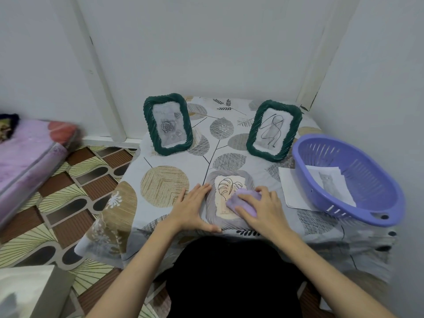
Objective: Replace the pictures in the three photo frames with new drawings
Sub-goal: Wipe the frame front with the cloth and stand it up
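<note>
Left hand (192,206): fingers flat, holding grey frame (213,216) still.
Right hand (259,208): fingers curled over cloth (241,203), on the frame.
Tip: wipe softly.

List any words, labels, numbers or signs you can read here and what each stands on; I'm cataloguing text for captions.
None can be read.
Leaf drawing in the grey frame lying flat: small marks near its bottom edge, too small and blurred to read.
Rose picture in the left green frame: faint marks near its top, blurred.
Cat picture in the purple basket: no text visible.
</note>
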The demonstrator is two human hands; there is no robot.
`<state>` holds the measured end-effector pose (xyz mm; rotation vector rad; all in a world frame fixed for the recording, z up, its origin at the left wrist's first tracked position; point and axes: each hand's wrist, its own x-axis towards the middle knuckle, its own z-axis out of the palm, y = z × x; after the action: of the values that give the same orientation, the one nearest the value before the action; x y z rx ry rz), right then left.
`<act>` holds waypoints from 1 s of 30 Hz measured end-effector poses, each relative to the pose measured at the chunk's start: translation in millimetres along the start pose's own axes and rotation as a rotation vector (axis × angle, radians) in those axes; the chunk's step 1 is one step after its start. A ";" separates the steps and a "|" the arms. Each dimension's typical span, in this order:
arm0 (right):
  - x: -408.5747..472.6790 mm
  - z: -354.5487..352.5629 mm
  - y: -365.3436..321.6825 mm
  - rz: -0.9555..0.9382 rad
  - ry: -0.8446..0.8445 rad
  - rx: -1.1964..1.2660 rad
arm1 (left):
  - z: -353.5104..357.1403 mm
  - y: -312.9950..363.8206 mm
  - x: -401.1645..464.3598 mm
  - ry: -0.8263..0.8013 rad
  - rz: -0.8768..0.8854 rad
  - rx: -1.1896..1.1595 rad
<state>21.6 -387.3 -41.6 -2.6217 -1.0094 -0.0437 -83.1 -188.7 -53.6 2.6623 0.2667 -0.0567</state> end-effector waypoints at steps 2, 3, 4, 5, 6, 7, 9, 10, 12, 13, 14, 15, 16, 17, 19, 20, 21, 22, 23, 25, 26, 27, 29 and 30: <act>3.7 2.0 -3.0 0.050 0.002 0.000 | 0.6 -0.1 -0.1 0.006 0.000 0.002; 7.7 2.4 -7.8 0.067 -0.001 0.040 | 0.7 -0.3 0.2 0.007 0.001 0.004; 11.8 3.1 -11.7 0.061 0.009 0.083 | 0.9 -0.5 0.8 0.007 0.000 0.005; 14.4 3.9 -14.9 0.034 0.009 0.112 | 1.0 -0.3 1.1 0.004 -0.003 0.003; 14.9 5.1 -16.1 -0.017 -0.004 0.121 | 1.1 0.3 1.1 -0.001 -0.006 0.002; 12.8 5.2 -15.8 -0.082 -0.029 0.118 | 0.9 0.7 0.8 -0.004 -0.008 0.000; 6.0 1.5 -6.3 -0.202 -0.085 0.087 | -0.1 0.7 0.6 -0.003 -0.007 -0.007; 5.7 -4.0 1.0 -0.212 -0.125 0.053 | -0.5 0.4 0.8 -0.004 -0.006 -0.008; 17.1 -15.0 14.6 -0.148 -0.178 -0.042 | -1.5 0.8 0.9 -0.010 -0.002 -0.006; 25.8 -18.2 17.1 -0.109 -0.174 -0.068 | -1.7 1.2 0.8 -0.011 -0.001 -0.005; 34.4 -18.6 14.9 -0.080 -0.171 -0.069 | -1.8 1.2 0.8 -0.010 -0.001 -0.005; 40.1 -15.8 7.7 -0.072 -0.160 -0.048 | -1.7 1.2 0.7 -0.008 -0.002 -0.005; 42.8 -11.8 -0.8 -0.085 -0.149 -0.015 | -1.3 1.3 0.5 -0.006 -0.002 -0.007; 41.1 -7.5 -8.0 -0.113 -0.153 0.012 | -0.7 0.9 0.3 -0.004 -0.002 -0.011; 27.4 -4.1 -14.3 -0.202 -0.186 0.010 | -0.4 0.2 0.2 0.002 -0.005 -0.019; 20.6 -4.8 -10.0 -0.255 -0.189 -0.003 | -0.7 0.3 0.3 -0.002 -0.002 -0.018; 16.2 -9.7 -2.6 -0.276 -0.195 -0.027 | -1.1 0.5 0.4 -0.005 0.001 -0.016; 15.5 -16.3 5.5 -0.266 -0.195 -0.064 | -1.5 0.9 0.5 -0.006 0.003 -0.014; 17.6 -21.7 12.9 -0.234 -0.191 -0.113 | -2.0 1.3 0.8 -0.007 0.002 -0.013; 29.6 -21.8 20.9 -0.146 -0.159 -0.162 | -3.0 1.7 1.0 -0.011 0.001 -0.015; 38.6 -18.9 17.8 -0.111 -0.116 -0.164 | -3.5 2.0 1.1 -0.011 0.000 -0.017; 47.2 -13.3 12.3 -0.071 -0.072 -0.162 | -3.8 2.4 0.9 -0.014 0.000 -0.019; 58.8 -2.8 -3.9 -0.008 -0.025 -0.128 | -4.9 3.6 0.1 -0.018 -0.002 -0.028; 58.2 2.3 -11.1 -0.019 -0.028 -0.120 | -5.7 3.7 0.0 -0.019 -0.006 -0.030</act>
<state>57.6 -341.2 -32.1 -2.7274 -1.0726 -0.0738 -82.4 -189.4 -46.8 2.6298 0.2671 -0.0793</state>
